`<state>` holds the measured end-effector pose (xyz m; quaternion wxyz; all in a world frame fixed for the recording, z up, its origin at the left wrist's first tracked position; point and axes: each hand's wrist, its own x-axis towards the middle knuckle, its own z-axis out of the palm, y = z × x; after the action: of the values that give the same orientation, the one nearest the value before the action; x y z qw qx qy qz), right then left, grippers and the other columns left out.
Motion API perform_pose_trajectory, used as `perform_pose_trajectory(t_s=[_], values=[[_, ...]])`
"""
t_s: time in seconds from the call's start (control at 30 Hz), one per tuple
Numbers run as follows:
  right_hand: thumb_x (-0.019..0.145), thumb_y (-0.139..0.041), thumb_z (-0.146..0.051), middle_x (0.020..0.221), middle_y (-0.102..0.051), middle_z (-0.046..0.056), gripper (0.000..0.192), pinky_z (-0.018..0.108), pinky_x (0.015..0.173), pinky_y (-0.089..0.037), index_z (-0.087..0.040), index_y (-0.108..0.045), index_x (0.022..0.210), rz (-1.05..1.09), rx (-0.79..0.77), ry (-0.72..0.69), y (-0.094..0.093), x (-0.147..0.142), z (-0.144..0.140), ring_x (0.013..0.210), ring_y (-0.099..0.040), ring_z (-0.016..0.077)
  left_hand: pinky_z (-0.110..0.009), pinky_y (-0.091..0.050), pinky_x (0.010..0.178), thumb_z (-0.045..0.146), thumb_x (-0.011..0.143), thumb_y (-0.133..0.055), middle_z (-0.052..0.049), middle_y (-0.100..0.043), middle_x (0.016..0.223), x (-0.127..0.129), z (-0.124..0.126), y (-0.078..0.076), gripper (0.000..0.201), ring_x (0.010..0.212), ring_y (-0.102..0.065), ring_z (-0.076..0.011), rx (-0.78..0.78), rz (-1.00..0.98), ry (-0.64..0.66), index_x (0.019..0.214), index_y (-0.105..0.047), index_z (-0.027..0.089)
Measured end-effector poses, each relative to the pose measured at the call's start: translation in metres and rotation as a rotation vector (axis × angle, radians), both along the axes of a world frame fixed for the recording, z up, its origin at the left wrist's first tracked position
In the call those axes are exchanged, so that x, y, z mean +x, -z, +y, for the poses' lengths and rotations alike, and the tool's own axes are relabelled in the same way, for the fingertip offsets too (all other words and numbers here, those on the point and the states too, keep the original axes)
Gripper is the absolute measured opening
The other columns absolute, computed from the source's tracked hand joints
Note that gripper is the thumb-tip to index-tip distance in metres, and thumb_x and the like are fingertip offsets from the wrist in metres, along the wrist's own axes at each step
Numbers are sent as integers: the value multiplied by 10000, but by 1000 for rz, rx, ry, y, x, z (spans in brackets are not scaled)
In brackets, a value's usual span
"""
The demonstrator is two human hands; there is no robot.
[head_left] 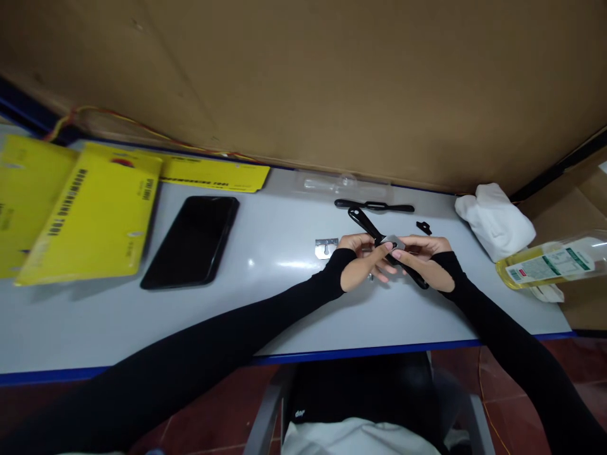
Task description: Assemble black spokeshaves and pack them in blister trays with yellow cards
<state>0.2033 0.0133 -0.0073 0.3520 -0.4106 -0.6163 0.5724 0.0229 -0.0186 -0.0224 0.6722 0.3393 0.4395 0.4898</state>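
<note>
**Both hands closed on a black-handled tool at mid-bench**

Black sleeves run up from the near edge of the bench, past the blue trim, and meet over its right-centre. Left hand and right hand face each other, fingertips touching around a black-handled tool with a small grey metal part between them. Each grip is closed on the piece, fingers curled, thumbs on top; how tightly cannot be told. One black handle sticks out up and left of the hands, another down and right under the right palm.

Just left of the left hand lies a small metal plate, near but apart. Beyond the hands lies a slim black strip, and a small black bit sits just above the right hand. A white cloth and a tipped bottle of yellow liquid crowd the right end. To the left, bare surface opens between the hands and a dark phone, with yellow cards beyond. A brown board wall closes the far edge.
</note>
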Motion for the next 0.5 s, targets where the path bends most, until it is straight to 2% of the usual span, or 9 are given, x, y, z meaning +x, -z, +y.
perform_pose_trajectory(t_s=[0.13, 0.3, 0.5], values=[[663, -935, -390, 850, -740, 22, 351, 236, 517, -563, -196, -842, 941, 32, -7, 8, 1, -1, -1, 652, -637, 120, -341, -621, 436, 497, 747, -886, -142, -750, 677, -3, -2, 0, 460, 652, -772, -306, 31, 52, 4, 803, -685, 87], [705, -911, -404, 944, -779, 53, 380, 214, 514, -567, -188, -835, 1009, 47, -63, -30, 5, 2, 1, 699, -675, 127, -301, -597, 442, 530, 735, -877, -126, -763, 682, -5, -2, -2, 471, 505, -722, -232, 60, 146, -11, 786, -667, 112], [698, -917, -433, 867, -783, 52, 418, 244, 520, -589, -169, -810, 1005, 63, -47, -58, 9, 4, 5, 701, -706, 155, -310, -593, 458, 546, 741, -839, -107, -756, 657, -3, -5, -8, 486, 399, -655, -188, 125, 207, -24, 840, -694, 93]])
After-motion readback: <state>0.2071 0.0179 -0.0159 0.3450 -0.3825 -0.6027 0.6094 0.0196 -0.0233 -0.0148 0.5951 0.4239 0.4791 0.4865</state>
